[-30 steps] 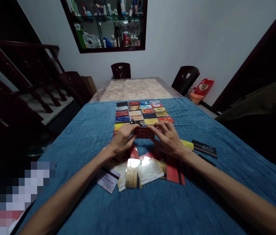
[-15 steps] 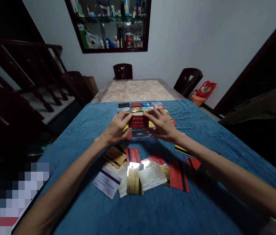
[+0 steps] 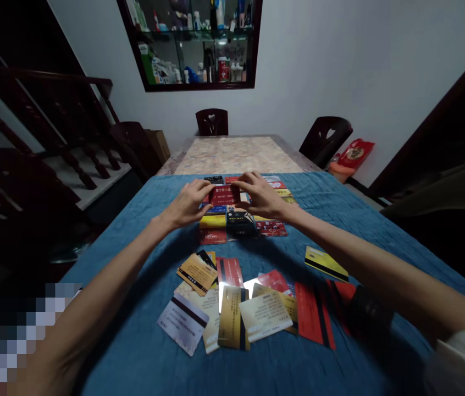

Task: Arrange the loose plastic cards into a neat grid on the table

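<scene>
A dark red card (image 3: 222,195) with pale lettering is held upright between my two hands. My left hand (image 3: 189,204) pinches its left edge between thumb and fingers. At the right edge, my right hand (image 3: 259,195) grips it the same way. Behind and beneath the hands, cards are laid out in rows. A yellow card (image 3: 212,221), a black card (image 3: 239,220) and a red card (image 3: 212,236) lie in front of the held card. Another red card (image 3: 271,228) is below my right hand. The held card and fingers hide part of the rows.
Nearer me, loose cards overlap in a pile, among them a silver card (image 3: 183,322), a gold card (image 3: 230,316) and a red card (image 3: 313,313). A yellow card (image 3: 326,263) lies near my right forearm. The blue cloth (image 3: 133,330) covers this table end; chairs stand beyond.
Both hands have carried the dark red card away from me and slightly left over the rows. The black card and the nearer row cards now show more fully. The view has shifted slightly.
</scene>
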{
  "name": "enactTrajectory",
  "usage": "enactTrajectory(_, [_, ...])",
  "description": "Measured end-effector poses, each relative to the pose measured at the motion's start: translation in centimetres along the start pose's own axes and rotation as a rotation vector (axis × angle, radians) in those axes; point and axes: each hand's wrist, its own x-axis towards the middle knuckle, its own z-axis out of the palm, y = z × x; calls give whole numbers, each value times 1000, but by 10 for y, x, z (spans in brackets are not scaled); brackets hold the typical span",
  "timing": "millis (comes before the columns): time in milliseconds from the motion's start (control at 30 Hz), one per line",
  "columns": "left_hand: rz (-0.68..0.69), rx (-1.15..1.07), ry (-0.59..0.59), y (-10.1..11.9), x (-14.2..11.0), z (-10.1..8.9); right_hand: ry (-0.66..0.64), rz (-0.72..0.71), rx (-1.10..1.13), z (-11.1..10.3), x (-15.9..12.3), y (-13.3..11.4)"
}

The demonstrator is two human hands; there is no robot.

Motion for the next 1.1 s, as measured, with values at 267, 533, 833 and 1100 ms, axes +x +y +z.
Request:
enactTrajectory(267, [-60, -25, -46, -39, 10, 19, -57, 76, 63, 36, 28, 28])
enactTrajectory(533, [-166, -70, -147, -71, 23, 45, -150, 184, 66, 67, 48, 48])
enactTrajectory(833, [-251, -135, -254, -86, 36, 69, -310, 249, 62, 93, 58, 61])
enactTrajectory(1100, [-247, -95, -344, -92, 37, 80, -394, 295, 40, 107, 61, 66])
